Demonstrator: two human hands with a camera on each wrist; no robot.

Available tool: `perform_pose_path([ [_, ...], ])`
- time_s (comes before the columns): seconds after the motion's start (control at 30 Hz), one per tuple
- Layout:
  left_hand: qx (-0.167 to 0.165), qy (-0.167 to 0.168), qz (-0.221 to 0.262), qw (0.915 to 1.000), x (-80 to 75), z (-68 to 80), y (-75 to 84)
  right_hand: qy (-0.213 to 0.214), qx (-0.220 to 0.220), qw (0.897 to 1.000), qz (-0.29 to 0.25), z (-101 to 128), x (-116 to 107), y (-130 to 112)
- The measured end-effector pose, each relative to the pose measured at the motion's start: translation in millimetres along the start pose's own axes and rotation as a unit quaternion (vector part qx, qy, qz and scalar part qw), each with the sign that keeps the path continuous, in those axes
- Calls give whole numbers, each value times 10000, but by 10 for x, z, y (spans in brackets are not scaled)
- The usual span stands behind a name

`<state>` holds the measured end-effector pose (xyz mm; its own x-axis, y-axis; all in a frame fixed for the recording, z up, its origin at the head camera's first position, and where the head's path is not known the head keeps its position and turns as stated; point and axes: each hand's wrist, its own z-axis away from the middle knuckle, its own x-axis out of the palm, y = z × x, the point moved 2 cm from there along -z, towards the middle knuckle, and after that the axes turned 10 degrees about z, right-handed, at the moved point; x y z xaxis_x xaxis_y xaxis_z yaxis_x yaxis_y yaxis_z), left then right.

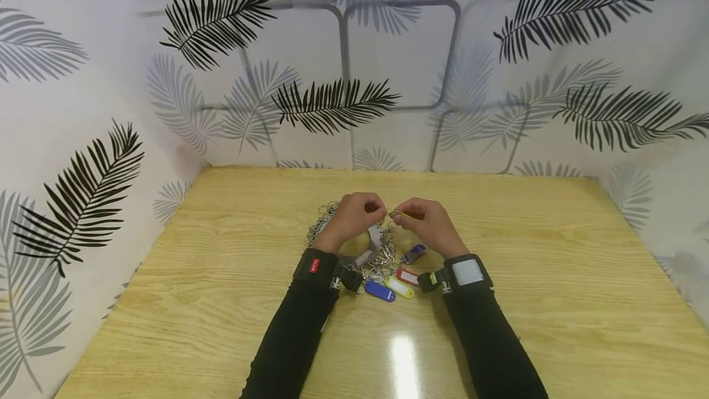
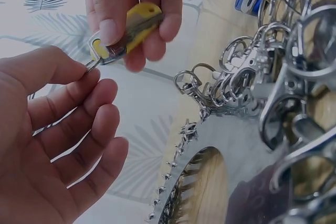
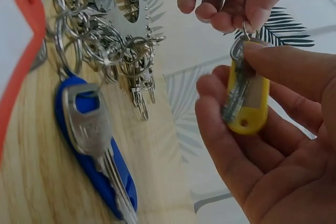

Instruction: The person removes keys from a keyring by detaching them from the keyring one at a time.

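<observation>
Above the table, my right hand (image 1: pixel 434 221) holds a yellow key tag (image 3: pixel 255 116) between thumb and fingers. A silver key (image 3: pixel 237 94) lies flat along that tag, its head under the thumb. My left hand (image 1: pixel 354 214) pinches a small metal ring (image 2: pixel 92 66) at the tag's end between thumb and index finger. The left hand's other fingers are loosely bent. Just below both hands sits a grey metal plate (image 1: pixel 375 237) with an oval hole, its edge lined with many metal clips and split rings (image 2: pixel 236 72).
Near the plate's front right lie a dark blue tag with a key (image 1: pixel 414 254), a red tag (image 1: pixel 408 276), a yellow tag (image 1: pixel 400 287) and a blue tag (image 1: pixel 380 291). The wooden table (image 1: pixel 554 276) meets a leaf-patterned backdrop (image 1: pixel 388 140) behind and at both sides.
</observation>
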<state>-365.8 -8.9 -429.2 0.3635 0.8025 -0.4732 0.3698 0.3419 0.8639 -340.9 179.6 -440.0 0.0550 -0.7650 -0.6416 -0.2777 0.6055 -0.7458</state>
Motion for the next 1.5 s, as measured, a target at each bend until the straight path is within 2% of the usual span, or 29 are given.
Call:
perform_pose_path([
  [0.2, 74, 138, 168, 9997, -15, 8, 9, 11, -83, 9997, 240, 9, -16, 17],
  [0.37, -44, 74, 373, 9993, -18, 12, 18, -82, -44, 9997, 243, -6, 2, 31],
  [0.5, 6, -38, 570, 9984, -18, 11, 9, -16, 67, 9998, 186, -14, -15, 16],
  [0.57, 47, -90, 635, 9979, 30, -4, 16, 61, 216, 9995, 205, 20, -88, 63],
  [0.8, -28, -67, 662, 9978, 43, 4, 29, 127, 1030, 9944, 202, 121, -468, 350],
  [1.0, 49, -139, 549, 9984, 80, -28, 42, 31, 1608, 9864, 339, 306, -1046, 653],
  [1.17, 99, -94, 519, 9986, 18, -27, 69, 3, 1890, 9803, 575, 403, -1409, 855],
  [1.37, 50, -160, 568, 9982, 21, -33, 69, -43, 2073, 9710, 1188, 480, -1646, 1179],
  [1.5, 11, -205, 667, 9976, 32, -23, 56, 10, 2318, 9581, 1683, 552, -1745, 1404],
])
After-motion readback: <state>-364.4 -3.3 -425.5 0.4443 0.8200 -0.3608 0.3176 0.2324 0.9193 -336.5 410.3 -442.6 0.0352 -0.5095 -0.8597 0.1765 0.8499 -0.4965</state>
